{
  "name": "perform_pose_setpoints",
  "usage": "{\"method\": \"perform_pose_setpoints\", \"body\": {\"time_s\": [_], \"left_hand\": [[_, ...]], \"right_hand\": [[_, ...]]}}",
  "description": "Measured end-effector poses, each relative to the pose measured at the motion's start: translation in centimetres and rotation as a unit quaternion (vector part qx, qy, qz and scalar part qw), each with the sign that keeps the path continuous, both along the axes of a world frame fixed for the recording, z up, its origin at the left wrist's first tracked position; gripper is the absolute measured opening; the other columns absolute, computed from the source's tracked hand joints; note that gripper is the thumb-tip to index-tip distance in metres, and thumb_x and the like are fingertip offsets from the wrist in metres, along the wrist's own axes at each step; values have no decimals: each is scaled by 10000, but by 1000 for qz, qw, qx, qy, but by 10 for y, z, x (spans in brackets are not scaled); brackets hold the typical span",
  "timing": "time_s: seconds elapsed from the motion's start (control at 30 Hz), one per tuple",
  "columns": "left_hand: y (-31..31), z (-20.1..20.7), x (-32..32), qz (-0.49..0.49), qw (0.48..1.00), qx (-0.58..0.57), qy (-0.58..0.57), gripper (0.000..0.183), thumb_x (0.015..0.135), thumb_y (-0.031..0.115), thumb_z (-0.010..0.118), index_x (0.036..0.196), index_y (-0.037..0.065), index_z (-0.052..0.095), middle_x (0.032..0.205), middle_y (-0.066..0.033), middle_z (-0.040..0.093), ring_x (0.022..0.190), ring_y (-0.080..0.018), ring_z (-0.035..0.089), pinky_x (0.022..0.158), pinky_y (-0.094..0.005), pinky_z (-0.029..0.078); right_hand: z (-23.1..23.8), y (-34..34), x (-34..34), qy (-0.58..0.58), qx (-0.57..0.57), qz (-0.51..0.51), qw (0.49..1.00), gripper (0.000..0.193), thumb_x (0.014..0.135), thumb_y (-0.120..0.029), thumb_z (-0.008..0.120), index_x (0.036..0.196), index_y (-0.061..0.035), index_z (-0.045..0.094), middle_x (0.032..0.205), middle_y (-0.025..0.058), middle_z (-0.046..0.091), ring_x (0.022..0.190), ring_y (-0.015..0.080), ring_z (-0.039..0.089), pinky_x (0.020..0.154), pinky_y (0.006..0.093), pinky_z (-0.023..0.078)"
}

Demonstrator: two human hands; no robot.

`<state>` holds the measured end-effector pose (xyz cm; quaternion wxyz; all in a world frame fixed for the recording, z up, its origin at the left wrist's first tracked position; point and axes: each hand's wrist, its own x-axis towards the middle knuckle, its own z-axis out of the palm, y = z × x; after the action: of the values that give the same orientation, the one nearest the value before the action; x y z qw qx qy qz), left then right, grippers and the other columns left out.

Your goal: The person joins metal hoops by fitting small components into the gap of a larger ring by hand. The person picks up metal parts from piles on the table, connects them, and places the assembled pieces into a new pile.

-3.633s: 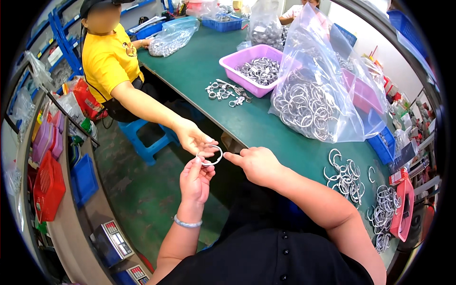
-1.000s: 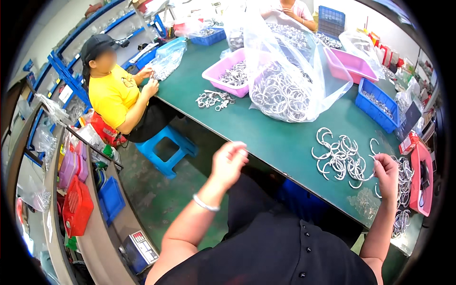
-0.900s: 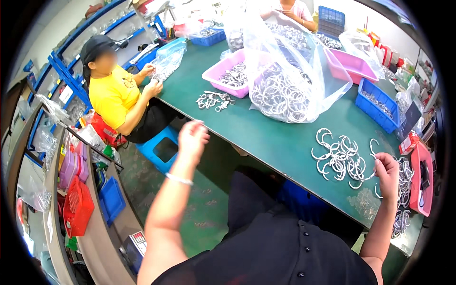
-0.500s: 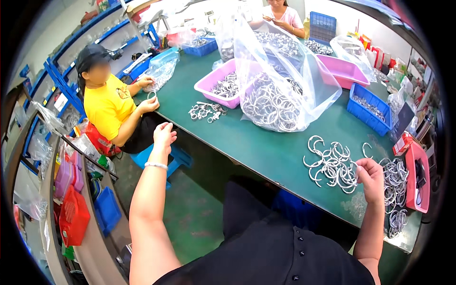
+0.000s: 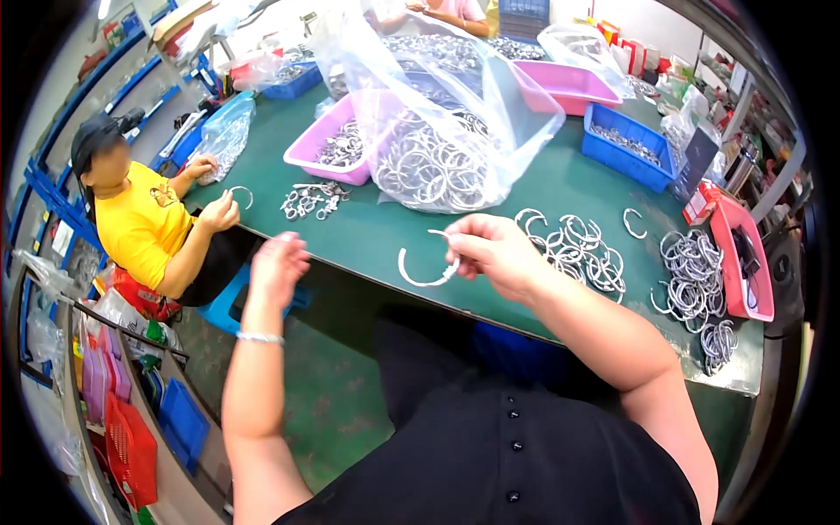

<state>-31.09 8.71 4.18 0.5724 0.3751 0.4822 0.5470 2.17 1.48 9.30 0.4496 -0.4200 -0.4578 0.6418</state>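
Note:
Over the front of the table, my right hand [image 5: 497, 255] pinches a silver C-shaped metal ring [image 5: 423, 282] between thumb and fingers. Its gap faces up and to the left. My left hand [image 5: 280, 267], with a pale bracelet at the wrist, hovers off the table's front edge. Its fingers are loosely bent and slightly blurred, and I see nothing in them. Behind my right hand lies a loose pile of similar rings [image 5: 582, 254], partly covered by that hand and forearm. One single ring [image 5: 634, 224] lies apart to the right of this pile.
A clear bag of rings [image 5: 433, 166] stands mid-table beside a pink bin [image 5: 297, 156]. Small metal parts [image 5: 313, 199] lie before it. More rings [image 5: 691, 271], a blue basket [image 5: 630, 144] and a pink tray [image 5: 759, 302] are at right. A co-worker [image 5: 140, 219] sits at left holding a ring.
My right hand has moved left from the loose pile, carrying one ring in front of me. My left hand has shifted slightly left and down in the picture as the view turned right.

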Motion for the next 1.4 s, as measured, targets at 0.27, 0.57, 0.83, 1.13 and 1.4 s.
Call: {"method": "perform_pose_setpoints", "body": {"time_s": [0.27, 0.57, 0.83, 1.13, 1.4], "left_hand": [[-84, 16, 83, -126, 972, 111, -165, 278, 882, 229, 454, 1065, 26, 502, 856, -66, 570, 691, -130, 545, 631, -250, 454], [-64, 5, 38, 34, 963, 92, -253, 147, 877, 164, 447, 875, 41, 528, 715, -29, 542, 621, -102, 491, 582, -228, 420], [-60, 10, -7, 94, 948, 149, -264, 149, 881, 162, 428, 859, 46, 518, 703, -20, 526, 607, -91, 469, 559, -224, 386], [-50, -7, -43, 112, 924, 124, -344, 166, 886, 181, 415, 832, 59, 513, 675, -18, 520, 594, -91, 459, 551, -223, 379], [-32, -24, -48, 135, 938, 193, -253, 144, 875, 150, 441, 817, 44, 519, 691, -25, 519, 589, -86, 464, 548, -216, 393]], "right_hand": [[3, 39, -77, 47, -8, 32, 998, 87, 802, -93, 533, 836, -13, 532, 702, 56, 577, 561, 108, 534, 521, 235, 446], [-10, 60, -125, 54, -24, 92, 994, 181, 803, -56, 502, 963, 28, 520, 740, 77, 574, 602, 129, 559, 539, 249, 474], [-35, 88, -163, -179, 118, 98, 972, 373, 786, -146, 558, 1116, 3, 466, 952, 110, 531, 735, 147, 540, 620, 273, 466], [-62, 112, -172, -559, 419, 168, 695, 294, 711, -174, 600, 990, -85, 568, 1074, 109, 474, 914, 292, 480, 805, 347, 414], [-57, 103, -150, -567, 464, 154, 663, 137, 697, -154, 598, 777, -47, 565, 861, 92, 530, 855, 268, 497, 731, 367, 436]]}}
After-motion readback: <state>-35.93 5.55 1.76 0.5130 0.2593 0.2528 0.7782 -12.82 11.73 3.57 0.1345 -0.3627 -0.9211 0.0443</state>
